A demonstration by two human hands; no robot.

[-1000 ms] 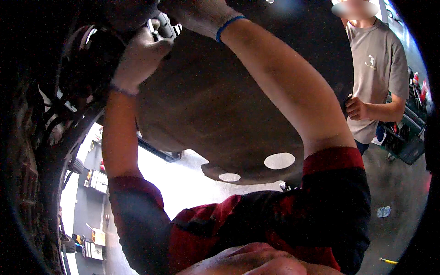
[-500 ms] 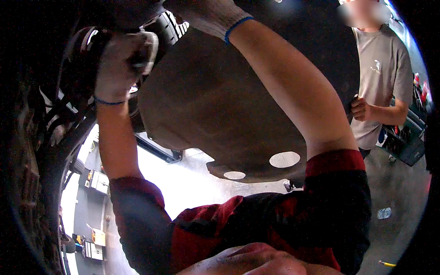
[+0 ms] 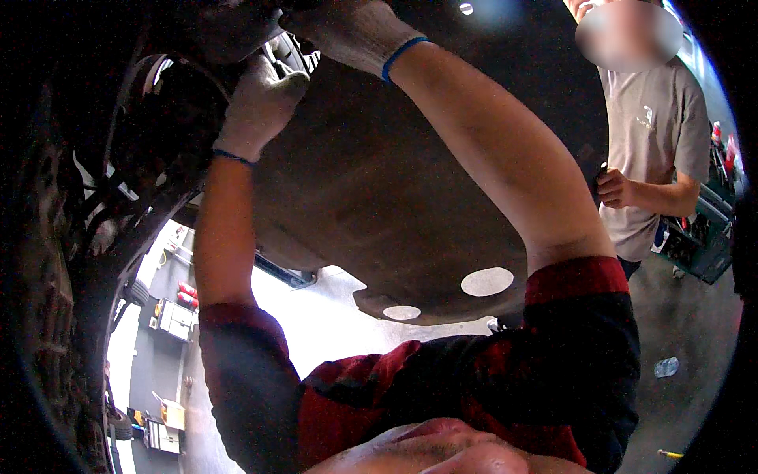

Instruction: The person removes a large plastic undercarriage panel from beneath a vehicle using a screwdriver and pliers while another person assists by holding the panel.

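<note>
Both my hands are raised under a vehicle in white knit gloves with blue cuffs. My left hand (image 3: 264, 107) is at the upper left, its thumb apart from the fingers, beside the left edge of a large dark underbody panel (image 3: 379, 189). Nothing shows in its grip. Farther right, my right hand (image 3: 355, 31) reaches up against the panel's upper part; its fingers disappear into shadow, so what they touch is hidden. The panel is broad, with two pale round openings near its lower edge. A ribbed, tyre-like part (image 3: 288, 55) shows between my hands.
At the right stands a person (image 3: 651, 126) in a beige shirt, one hand (image 3: 614, 188) at the panel's edge. Dark vehicle parts (image 3: 87, 213) crowd the left. A plastic bottle (image 3: 666, 367) lies on the floor. Behind the person is a tool cart (image 3: 703, 245); white boxes (image 3: 174, 320) stand lower left.
My left hand has moved right and slightly up, and its thumb has come away from the fingers. My right hand has barely moved. The person at the right has a hand raised to the head.
</note>
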